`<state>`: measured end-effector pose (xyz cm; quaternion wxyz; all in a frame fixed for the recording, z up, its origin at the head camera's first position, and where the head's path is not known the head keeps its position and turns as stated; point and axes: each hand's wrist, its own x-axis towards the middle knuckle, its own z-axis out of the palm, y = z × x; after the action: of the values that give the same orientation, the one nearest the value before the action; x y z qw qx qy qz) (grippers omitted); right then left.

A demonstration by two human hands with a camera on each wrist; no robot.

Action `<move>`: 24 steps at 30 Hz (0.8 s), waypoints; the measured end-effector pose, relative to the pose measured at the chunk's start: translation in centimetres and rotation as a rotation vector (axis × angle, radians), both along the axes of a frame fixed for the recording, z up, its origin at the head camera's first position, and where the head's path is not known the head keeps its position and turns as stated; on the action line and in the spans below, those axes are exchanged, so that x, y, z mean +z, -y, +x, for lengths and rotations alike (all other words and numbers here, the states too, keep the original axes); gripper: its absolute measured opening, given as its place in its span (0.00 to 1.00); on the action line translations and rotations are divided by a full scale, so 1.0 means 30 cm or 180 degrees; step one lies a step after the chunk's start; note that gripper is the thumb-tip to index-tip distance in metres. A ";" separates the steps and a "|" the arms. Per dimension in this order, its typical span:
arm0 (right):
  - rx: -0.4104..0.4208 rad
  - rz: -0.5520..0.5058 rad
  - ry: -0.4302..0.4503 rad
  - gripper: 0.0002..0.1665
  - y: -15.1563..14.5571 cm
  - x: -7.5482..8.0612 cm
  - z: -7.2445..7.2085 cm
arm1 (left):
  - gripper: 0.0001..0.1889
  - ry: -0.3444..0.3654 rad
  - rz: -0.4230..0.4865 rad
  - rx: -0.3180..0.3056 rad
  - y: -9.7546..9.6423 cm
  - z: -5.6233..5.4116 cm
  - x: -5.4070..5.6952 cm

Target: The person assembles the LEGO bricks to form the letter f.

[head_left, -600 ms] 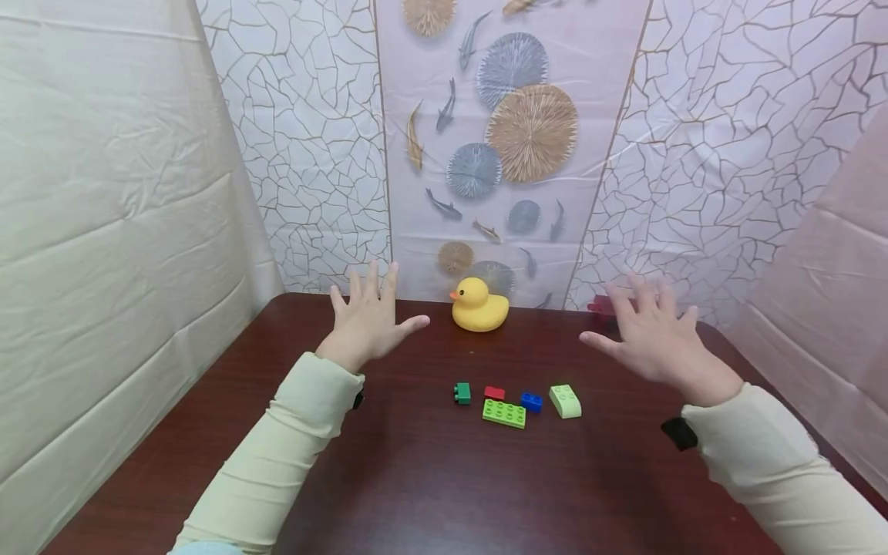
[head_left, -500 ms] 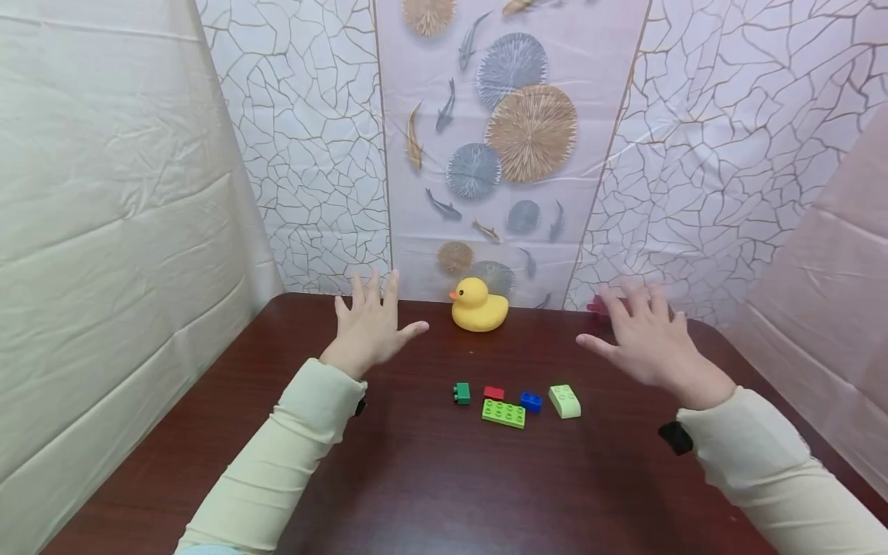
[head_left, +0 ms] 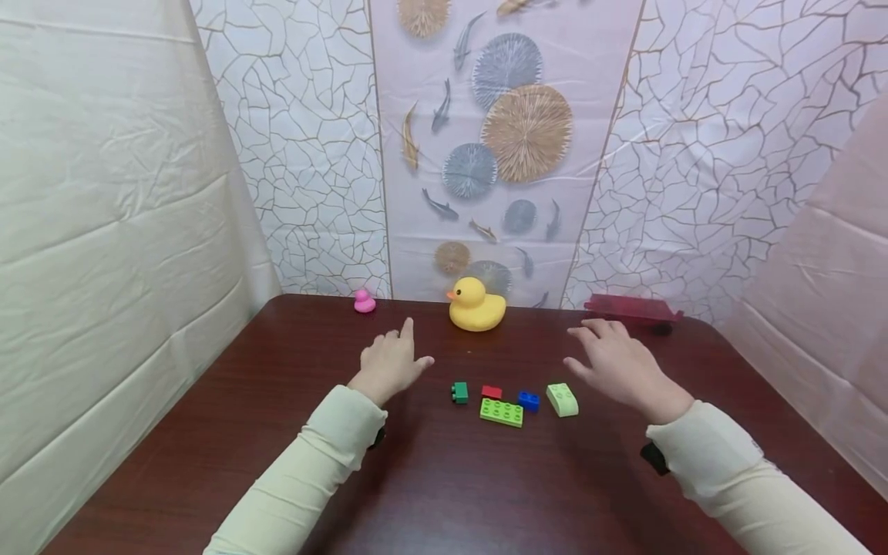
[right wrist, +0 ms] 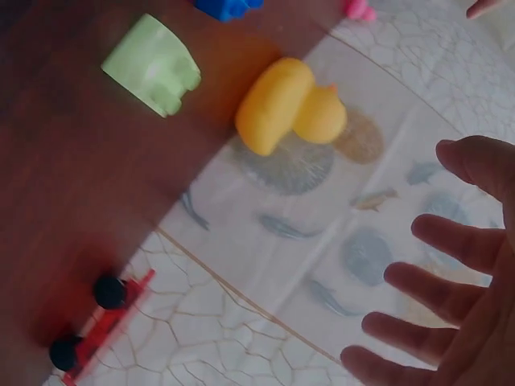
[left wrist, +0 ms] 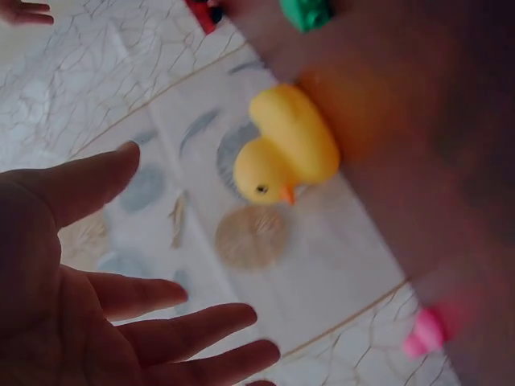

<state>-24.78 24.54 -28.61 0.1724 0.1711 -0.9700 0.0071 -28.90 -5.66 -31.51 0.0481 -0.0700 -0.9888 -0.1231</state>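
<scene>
My left hand (head_left: pixel 388 364) is over the table left of the toy bricks, holding nothing; its fingers are spread and loosely bent in the left wrist view. Across from it, my right hand (head_left: pixel 619 368) hovers with relaxed fingers, nearest the pale green curved brick (head_left: pixel 563 400). Between the hands lie a green brick (head_left: pixel 460 392), a flat red brick (head_left: pixel 492 391), a lime brick with several studs (head_left: pixel 502 412) and a blue brick (head_left: pixel 529 400). A yellow rubber duck (head_left: pixel 475 306) sits behind them.
A small pink duck (head_left: pixel 364 301) stands at the back left edge of the dark wooden table (head_left: pixel 444 493). At the back right is a red toy with black wheels (head_left: pixel 634 307). Patterned cloth (head_left: pixel 319 154) hangs behind the table.
Both hands have come lower and nearer the bricks, fingers less raised. The pink duck and the whole red wheeled toy now show from behind them.
</scene>
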 end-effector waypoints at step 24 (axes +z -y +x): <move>0.0203 0.0208 0.0771 0.13 0.104 -0.188 -0.069 | 0.14 0.0526 0.0076 -0.0432 -0.139 -0.054 -0.157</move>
<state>-26.85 21.43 -34.24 0.0480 0.2053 -0.9775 0.0016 -30.52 -1.49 -36.23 -0.0413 -0.1258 -0.9808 -0.1432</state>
